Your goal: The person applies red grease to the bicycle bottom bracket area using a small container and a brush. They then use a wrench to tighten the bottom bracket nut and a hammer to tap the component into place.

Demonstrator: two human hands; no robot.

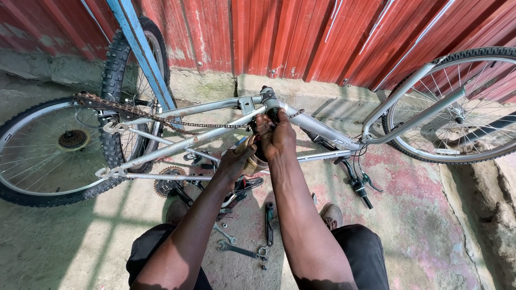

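Both hands clamped at the upturned bicycle frame (215, 137) — right hand (277, 137) on its bottom bracket (269, 104), left hand (236, 161) at seven o'clock gripping a half-hidden tin (252, 161).

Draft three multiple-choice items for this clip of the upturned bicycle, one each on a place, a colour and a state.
1. Where do the spanners lie?
A. on the ground between the person's feet
B. hung on the wall
C. on the rear wheel

2. What colour is the corrugated wall behind the bicycle?
A. green
B. red
C. white

3. How does the bicycle frame stand?
A. upright on its wheels
B. hung from a hook
C. upside down, handlebar on the ground

Answers:
1 A, they rest on the concrete below the forearms.
2 B, the metal sheets are red.
3 C, the handlebar lies on the ground while the right hand grips at the bottom bracket on top and the left hand is just below.
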